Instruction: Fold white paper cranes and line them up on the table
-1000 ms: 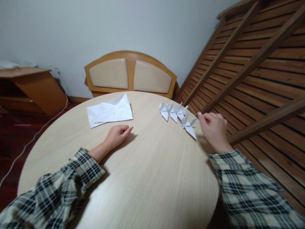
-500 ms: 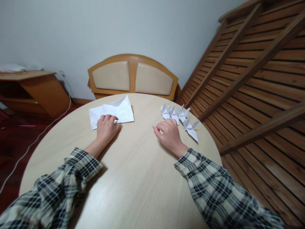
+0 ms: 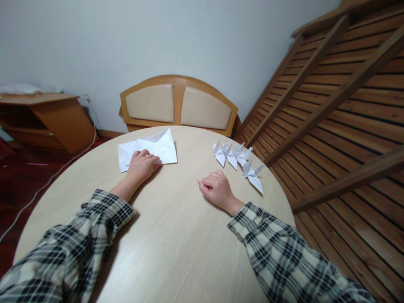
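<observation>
My left hand [image 3: 143, 167] rests on the near edge of a folded white sheet of paper [image 3: 160, 150], its fingers loosely bent over it and not gripping. The sheet lies at the far left of the table with one corner raised. Right of the middle, my right hand [image 3: 217, 190] is curled into a loose fist, with a tiny shiny spot at the thumb tip and nothing visible inside. Beyond that hand stand several white paper cranes, three close together in a row; the nearest crane [image 3: 254, 181] sits apart, closer to the table's right edge.
The round pale wooden table [image 3: 164, 235] has a padded headboard [image 3: 176, 101] behind it. On the right, a slatted wooden panel [image 3: 341, 126] leans near the rim. A wooden cabinet [image 3: 63, 122] and a white cable [image 3: 47, 187] are at the left.
My right hand has drawn back toward me and slightly left, away from the cranes, and its fingers have closed more. My left hand has stayed on the paper, shifting slightly.
</observation>
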Tool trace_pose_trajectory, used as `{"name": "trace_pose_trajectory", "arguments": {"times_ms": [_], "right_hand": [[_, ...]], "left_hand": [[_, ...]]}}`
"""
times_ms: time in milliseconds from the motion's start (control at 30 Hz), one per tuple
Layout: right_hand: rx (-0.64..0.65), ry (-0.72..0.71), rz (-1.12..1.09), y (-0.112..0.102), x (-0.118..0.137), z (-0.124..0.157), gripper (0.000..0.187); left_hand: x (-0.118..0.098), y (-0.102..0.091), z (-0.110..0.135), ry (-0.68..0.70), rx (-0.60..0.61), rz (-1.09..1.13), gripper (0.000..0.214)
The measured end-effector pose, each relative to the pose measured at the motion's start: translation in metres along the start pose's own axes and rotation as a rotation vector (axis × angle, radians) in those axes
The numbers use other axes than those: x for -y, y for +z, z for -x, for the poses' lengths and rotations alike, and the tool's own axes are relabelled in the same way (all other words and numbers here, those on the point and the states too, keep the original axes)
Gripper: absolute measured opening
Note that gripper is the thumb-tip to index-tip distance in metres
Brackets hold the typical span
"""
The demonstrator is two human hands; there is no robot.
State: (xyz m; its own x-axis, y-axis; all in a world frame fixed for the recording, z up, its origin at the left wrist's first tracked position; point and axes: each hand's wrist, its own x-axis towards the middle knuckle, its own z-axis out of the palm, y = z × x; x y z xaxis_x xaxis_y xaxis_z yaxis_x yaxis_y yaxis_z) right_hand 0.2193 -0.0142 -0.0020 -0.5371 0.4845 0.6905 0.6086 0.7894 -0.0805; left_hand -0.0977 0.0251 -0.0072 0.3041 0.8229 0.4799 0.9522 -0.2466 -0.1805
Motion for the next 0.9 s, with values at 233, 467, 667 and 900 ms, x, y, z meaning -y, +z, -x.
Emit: {"name": "trace_pose_trajectory", "arguments": {"times_ms": [233, 467, 667, 900], "right_hand": [[-0.023, 0.008, -0.026, -0.001, -0.001, 0.000, 0.047], [0.008, 0.032, -0.062, -0.002, 0.000, 0.001, 0.046], [0.053, 0.073, -0.082, 0.000, -0.002, 0.000, 0.047], [0.073, 0.212, -0.124, -0.001, -0.006, 0.001, 0.012]], "left_hand": [[0.001, -0.006, -0.001, 0.058, -0.015, -0.054, 0.029], [-0.004, -0.011, 0.000, -0.045, -0.161, -0.030, 0.016], [-0.016, -0.017, 0.005, -0.022, -0.267, 0.104, 0.014], [-0.045, -0.032, 0.019, 0.126, -0.235, 0.181, 0.012]]}}
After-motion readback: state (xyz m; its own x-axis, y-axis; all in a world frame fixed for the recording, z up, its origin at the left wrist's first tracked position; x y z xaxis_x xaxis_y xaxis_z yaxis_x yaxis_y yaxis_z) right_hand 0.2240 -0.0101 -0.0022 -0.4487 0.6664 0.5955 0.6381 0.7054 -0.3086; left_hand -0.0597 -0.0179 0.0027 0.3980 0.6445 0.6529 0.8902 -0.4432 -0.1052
